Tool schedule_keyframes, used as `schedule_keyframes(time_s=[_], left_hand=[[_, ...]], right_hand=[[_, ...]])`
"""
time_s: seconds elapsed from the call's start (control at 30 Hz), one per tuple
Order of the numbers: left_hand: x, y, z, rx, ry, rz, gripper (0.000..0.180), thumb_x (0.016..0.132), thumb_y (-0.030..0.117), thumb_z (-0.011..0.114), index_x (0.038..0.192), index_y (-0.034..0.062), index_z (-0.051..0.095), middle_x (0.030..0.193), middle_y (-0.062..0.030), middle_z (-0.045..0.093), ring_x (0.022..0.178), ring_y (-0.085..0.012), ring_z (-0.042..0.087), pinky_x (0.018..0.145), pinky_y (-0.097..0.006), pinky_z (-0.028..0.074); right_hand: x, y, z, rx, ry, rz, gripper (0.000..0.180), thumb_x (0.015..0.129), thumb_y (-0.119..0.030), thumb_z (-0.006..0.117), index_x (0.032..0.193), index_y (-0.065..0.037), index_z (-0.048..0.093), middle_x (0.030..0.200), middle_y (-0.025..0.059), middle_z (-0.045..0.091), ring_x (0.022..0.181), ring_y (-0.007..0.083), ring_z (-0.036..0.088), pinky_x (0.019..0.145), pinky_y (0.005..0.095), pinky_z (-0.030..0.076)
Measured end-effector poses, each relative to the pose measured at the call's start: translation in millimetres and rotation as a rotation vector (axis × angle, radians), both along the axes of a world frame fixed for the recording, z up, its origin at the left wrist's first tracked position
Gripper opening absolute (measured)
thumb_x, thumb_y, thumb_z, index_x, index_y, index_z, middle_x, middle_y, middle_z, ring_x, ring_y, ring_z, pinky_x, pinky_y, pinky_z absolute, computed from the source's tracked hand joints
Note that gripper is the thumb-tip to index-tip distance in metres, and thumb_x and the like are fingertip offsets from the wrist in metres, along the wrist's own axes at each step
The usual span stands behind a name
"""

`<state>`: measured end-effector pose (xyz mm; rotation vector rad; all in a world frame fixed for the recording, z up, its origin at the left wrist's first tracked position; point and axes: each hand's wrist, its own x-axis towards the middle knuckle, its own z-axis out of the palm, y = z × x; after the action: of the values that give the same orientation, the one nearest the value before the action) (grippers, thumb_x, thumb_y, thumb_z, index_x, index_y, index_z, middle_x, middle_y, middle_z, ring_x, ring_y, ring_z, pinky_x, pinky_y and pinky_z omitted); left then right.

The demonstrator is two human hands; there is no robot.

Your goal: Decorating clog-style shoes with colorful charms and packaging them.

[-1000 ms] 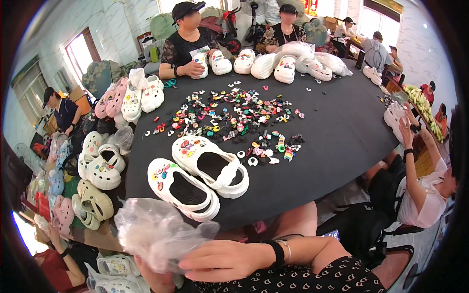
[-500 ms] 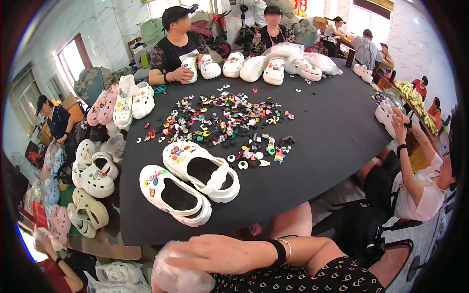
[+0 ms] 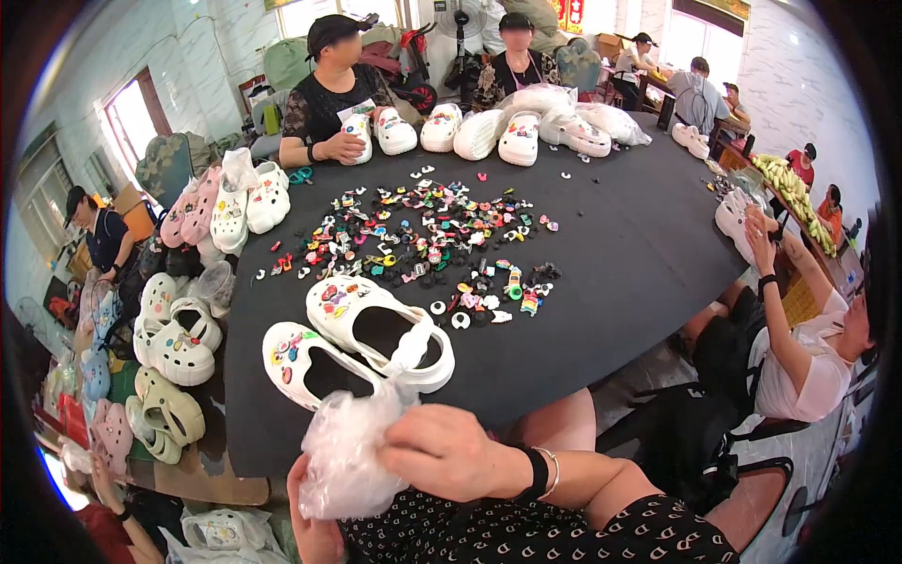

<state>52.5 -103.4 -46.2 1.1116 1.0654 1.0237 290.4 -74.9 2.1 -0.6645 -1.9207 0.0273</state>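
A crumpled clear plastic bag (image 3: 346, 459) is held at the near edge of the table, partly covering the nearer shoe's heel. My right hand (image 3: 449, 455) pinches the bag's right side, fingers bent together. My left hand (image 3: 318, 538) cups it from below on the left; most of those fingers are behind the plastic. Whether anything lies inside the bag I cannot tell. Just beyond sit two white clogs with colourful charms on their toes: the left clog (image 3: 291, 355) and the right clog (image 3: 340, 299), whose heel strap carries a wad of white plastic.
Loose shoe charms (image 3: 432, 235) are scattered across the black table (image 3: 620, 254). More decorated clogs (image 3: 178, 338) are piled at the left, and white ones (image 3: 517, 139) line the far edge. Co-workers sit across; a person at the right (image 3: 799, 348) handles a white clog.
The plastic bag has risen toward the clogs and fluffed out. My right hand has gone from lying flat over it to pinching its side. The whole view has shifted slightly.
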Motion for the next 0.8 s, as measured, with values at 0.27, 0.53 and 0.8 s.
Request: schedule_keyframes(time_s=[0.27,0.53,0.8], left_hand=[[14.4,-5.7,19.2,-0.356,-0.375,0.043,0.061,0.098,0.038,0.045,0.150,0.0074,0.033,0.144,-0.0175,0.048,0.129,-0.0319,0.053,0.103,-0.047,0.048],[-18.8,-8.9,-20.3,-0.180,-0.188,0.021,0.037,0.094,0.014,0.062,0.128,0.0029,0.053,0.117,-0.0137,0.063,0.106,-0.0237,0.062,0.091,-0.037,0.052],[-16.3,4.8,12.6,0.326,0.197,-0.196,0.039,0.084,0.021,0.072,0.116,0.0018,0.060,0.115,-0.0151,0.062,0.096,-0.0215,0.061,0.090,-0.036,0.047]], right_hand=[[-20.7,-5.0,-21.8,-0.013,-0.198,0.149,0.027,0.075,-0.016,0.060,0.098,-0.003,0.056,0.096,0.0103,0.053,0.083,0.0264,0.057,0.067,0.0331,0.048],[-29.5,-9.2,-30.1,-0.473,-0.403,0.660,0.023,0.083,-0.005,0.054,0.106,-0.001,0.052,0.098,0.0130,0.054,0.093,0.0327,0.060,0.074,0.0433,0.052],[-27.3,-12.4,-3.5,-0.440,-0.177,0.505,0.046,0.095,-0.010,0.047,0.140,0.000,0.039,0.117,0.0222,0.057,0.109,0.0371,0.059,0.085,0.0414,0.052]])
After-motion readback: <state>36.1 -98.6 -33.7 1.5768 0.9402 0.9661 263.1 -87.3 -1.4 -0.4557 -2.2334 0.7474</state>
